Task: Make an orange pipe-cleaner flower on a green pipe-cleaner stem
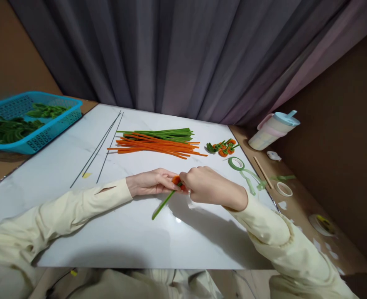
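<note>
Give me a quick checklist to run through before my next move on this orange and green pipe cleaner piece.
1. Left hand grips the orange coil: ok.
2. Right hand pinches the coil: ok.
3. Green stem joined to the coil: cannot tell, fingers hide it.
4. Spare pipe cleaners on the table: ok.
5. Tape roll beside the right hand: ok.
6. Finished pieces apart from the hands: ok.
</note>
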The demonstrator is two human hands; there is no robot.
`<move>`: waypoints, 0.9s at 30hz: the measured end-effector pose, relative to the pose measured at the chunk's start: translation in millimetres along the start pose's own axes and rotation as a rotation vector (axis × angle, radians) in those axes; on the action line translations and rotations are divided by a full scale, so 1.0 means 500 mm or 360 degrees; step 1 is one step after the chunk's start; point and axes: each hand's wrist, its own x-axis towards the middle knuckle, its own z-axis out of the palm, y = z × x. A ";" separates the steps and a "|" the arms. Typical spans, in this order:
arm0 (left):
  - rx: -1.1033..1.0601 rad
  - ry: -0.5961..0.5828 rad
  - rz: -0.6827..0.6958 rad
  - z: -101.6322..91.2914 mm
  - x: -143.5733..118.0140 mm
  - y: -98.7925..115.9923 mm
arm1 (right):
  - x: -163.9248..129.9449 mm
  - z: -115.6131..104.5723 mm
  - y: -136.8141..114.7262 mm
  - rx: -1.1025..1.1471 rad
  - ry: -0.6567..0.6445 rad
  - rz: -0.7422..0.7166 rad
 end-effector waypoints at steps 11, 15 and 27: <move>0.0138 0.0313 0.0176 0.029 0.001 -0.020 | 0.055 -0.040 -0.008 0.0054 -0.0361 0.0097; 0.0242 0.0373 0.0145 0.024 0.002 -0.026 | 0.068 -0.049 -0.023 0.0064 -0.0301 0.0045; 0.0326 0.0293 0.0252 0.016 0.001 -0.041 | 0.103 -0.039 -0.002 0.0563 -0.0478 -0.0037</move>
